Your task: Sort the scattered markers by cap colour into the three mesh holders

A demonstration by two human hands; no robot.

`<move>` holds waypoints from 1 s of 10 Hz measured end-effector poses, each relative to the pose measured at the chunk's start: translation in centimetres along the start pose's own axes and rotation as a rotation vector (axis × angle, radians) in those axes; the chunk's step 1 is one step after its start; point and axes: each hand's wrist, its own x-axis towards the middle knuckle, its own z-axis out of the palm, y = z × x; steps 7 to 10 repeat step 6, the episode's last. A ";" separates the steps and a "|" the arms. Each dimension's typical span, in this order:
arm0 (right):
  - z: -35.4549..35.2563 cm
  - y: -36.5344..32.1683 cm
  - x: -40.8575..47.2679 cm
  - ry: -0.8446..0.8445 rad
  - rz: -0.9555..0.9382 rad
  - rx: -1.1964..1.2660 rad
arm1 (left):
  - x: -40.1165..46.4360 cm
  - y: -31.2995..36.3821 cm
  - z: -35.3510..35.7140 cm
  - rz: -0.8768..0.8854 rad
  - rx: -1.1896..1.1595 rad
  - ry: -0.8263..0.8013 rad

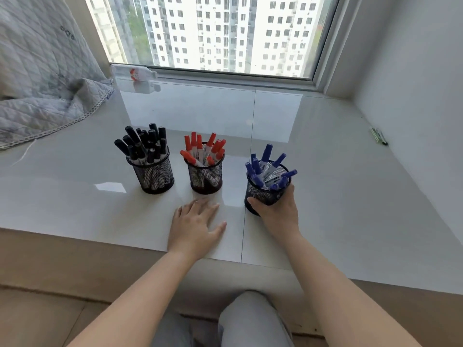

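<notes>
A single head-worn camera looked forward and steeply down from above a white window ledge (313, 151), with no second view to share the scene. It faced the window (220, 33) squarely, so the glass filled the top of the frame and the wearer's knees (250, 319) the bottom. It sat close: both forearms ran up from the lower edge, and the left hand (195, 224) and right hand (278, 211) lay just below mid-frame. The wide lens bowed the ledge's front edge and splayed the side walls outward.
</notes>
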 end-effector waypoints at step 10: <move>1.7 0.0 3.2 0.019 -0.002 0.039 | -0.7 0.6 -0.9 -0.036 -0.150 0.096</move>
